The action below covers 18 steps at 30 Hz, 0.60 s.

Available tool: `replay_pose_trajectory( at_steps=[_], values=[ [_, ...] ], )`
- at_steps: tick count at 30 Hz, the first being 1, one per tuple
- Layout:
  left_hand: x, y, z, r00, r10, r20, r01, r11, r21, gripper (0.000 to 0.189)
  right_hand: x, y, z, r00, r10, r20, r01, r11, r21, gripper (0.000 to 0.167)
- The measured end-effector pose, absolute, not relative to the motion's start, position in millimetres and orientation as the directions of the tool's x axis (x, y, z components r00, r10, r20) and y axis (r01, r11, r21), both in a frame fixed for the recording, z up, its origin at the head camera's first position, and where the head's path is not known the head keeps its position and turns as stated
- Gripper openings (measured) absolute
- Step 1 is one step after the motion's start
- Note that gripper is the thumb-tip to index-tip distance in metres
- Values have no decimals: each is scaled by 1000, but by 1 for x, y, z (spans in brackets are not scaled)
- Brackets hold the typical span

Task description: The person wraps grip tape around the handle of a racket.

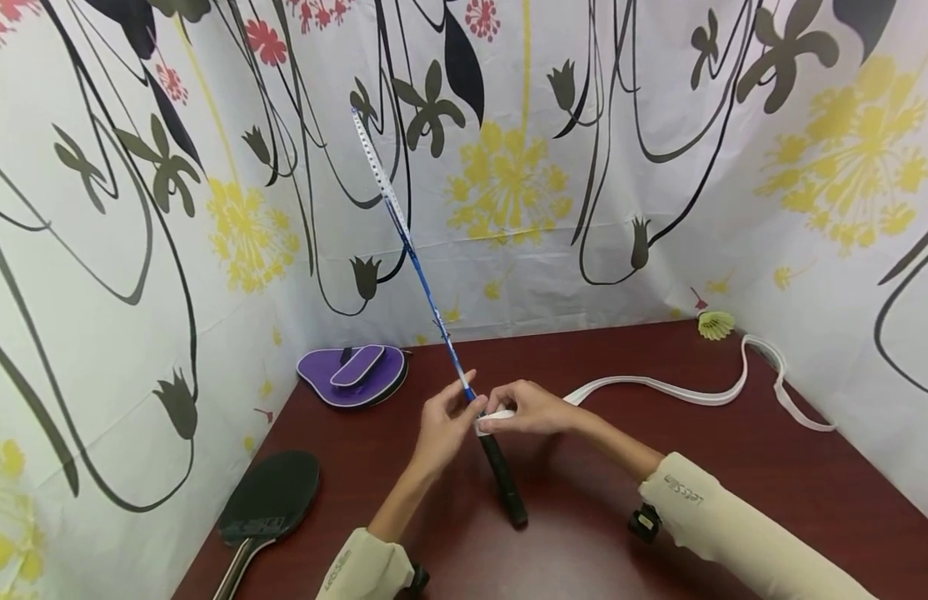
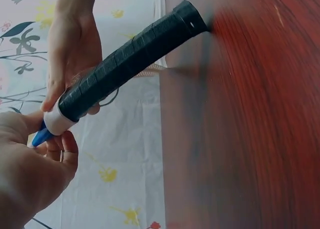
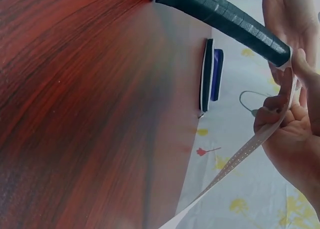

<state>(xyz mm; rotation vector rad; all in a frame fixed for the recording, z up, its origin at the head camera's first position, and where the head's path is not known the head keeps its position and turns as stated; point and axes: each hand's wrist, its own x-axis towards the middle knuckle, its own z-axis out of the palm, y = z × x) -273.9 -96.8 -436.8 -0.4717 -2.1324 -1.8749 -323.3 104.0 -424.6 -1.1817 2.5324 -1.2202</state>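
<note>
A badminton racket [image 1: 426,287] leans up and away, its blue-and-white frame seen edge-on in the head view. My left hand [image 1: 445,425] pinches its blue shaft just above the handle. The black wrapped handle [image 2: 130,59] slants down with its butt at the dark red table [image 1: 584,517]. A white band of grip tape [image 2: 57,120] circles the handle's top. My right hand [image 1: 535,408] pinches the tape there between thumb and finger. From that hand the long perforated strip [image 3: 240,156] trails away, curving across the right side of the table.
At the back left lies a purple paddle case [image 1: 351,375]. A black table tennis paddle [image 1: 272,496] rests along the left edge, and a yellow shuttlecock [image 1: 715,325] sits at the back right corner. A flowered curtain [image 1: 621,192] encloses the table's back and sides.
</note>
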Motion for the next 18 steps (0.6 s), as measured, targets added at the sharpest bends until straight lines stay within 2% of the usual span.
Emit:
replay_pose_trajectory(
  at_steps=[5, 10, 18],
  values=[
    [-273, -93, -433, -898, -11, 440, 440, 25, 898, 55, -320, 104, -423, -721, -651, 237, -596, 407, -692, 25],
    [-274, -92, -432, -895, -28, 445, 445, 26, 895, 53, -320, 105, -425, -726, -639, 254, -599, 405, -691, 27],
    [-279, -98, -435, -904, -42, 426, 427, -20, 904, 50, -328, 114, -425, -634, -715, 294, -666, 312, -678, 8]
  ],
)
